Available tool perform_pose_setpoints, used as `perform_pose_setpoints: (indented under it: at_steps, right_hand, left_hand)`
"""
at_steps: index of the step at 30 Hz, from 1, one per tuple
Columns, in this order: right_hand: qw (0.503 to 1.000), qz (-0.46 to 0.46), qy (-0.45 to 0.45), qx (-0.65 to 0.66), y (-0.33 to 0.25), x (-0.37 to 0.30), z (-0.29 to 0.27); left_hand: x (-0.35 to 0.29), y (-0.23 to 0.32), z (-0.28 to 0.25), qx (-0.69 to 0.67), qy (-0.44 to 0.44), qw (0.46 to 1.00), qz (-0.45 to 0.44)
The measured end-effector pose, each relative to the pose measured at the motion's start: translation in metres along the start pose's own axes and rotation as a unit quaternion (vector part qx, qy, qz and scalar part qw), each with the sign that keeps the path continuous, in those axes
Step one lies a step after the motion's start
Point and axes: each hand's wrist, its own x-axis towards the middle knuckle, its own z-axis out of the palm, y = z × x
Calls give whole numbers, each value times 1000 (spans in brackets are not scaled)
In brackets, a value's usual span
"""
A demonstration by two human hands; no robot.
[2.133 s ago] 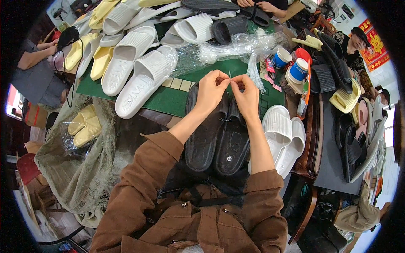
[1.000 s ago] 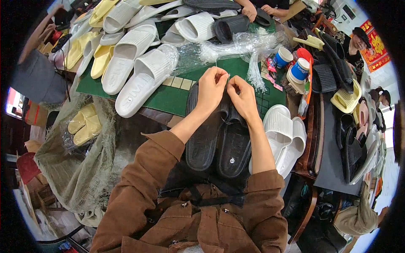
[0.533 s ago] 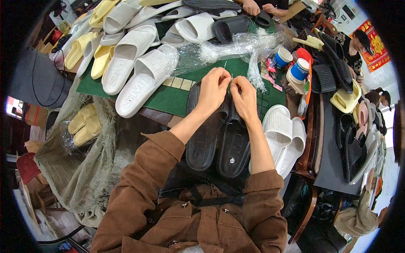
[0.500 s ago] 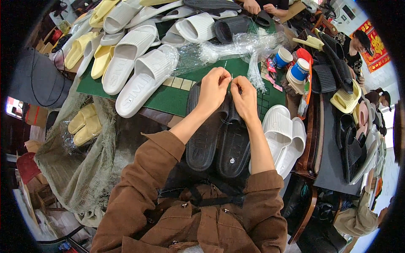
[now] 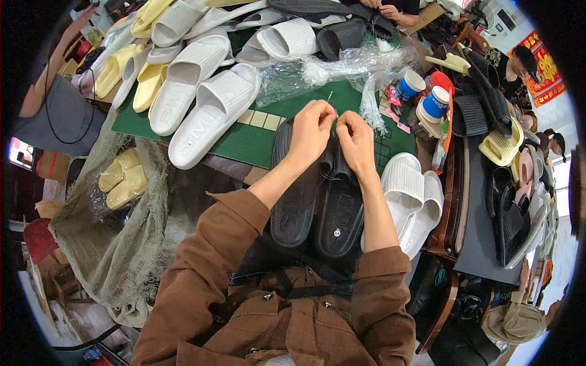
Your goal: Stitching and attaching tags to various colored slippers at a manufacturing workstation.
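Observation:
A pair of black slide sandals (image 5: 339,219) lies side by side before me, toes pointing away. Over their straps my left hand (image 5: 312,128) is closed in a pinch on a thin, clear plastic tie (image 5: 330,96), whose end sticks up above the fingertips. My right hand (image 5: 356,139) pinches close beside it, fingertips almost meeting the left ones; the part of the tie between them is tiny and mostly covered. A fine strand shows at the inner edges of the black straps. A bundle of similar pale ties (image 5: 371,110) lies just beyond my right hand.
White slides (image 5: 207,116) and yellow slides crowd the back left of the green mat (image 5: 268,152). Another white pair (image 5: 406,195) sits right of the black one. Paper cups (image 5: 434,104) stand at the back right. Clear plastic bags (image 5: 287,84) lie beyond my hands. Other people work around the table.
My hands stay pinched together over the black slides, barely shifted. At the far left another person's arm has come into view. The far person's hands at the top have moved slightly.

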Motion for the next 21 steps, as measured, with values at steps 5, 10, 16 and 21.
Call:
perform_pose_setpoints:
  at_steps: [5, 10, 16, 21]
  right_hand:
    - [1000, -16, 17, -3, -1, 0, 2]
    - [1000, -24, 12, -9, 0, 0, -1]
    - [998, -27, 41, 26, -5, 2, 6]
    - [996, -17, 63, 59, -3, 2, 4]
  left_hand:
    - [1, 2, -1, -13, 1, 1000, -14]
    - [-2, 0, 2, 1, -3, 1000, 16]
    - [-1, -3, 0, -16, 14, 1000, -11]
    - [-1, -3, 1, -19, 12, 999, -26]
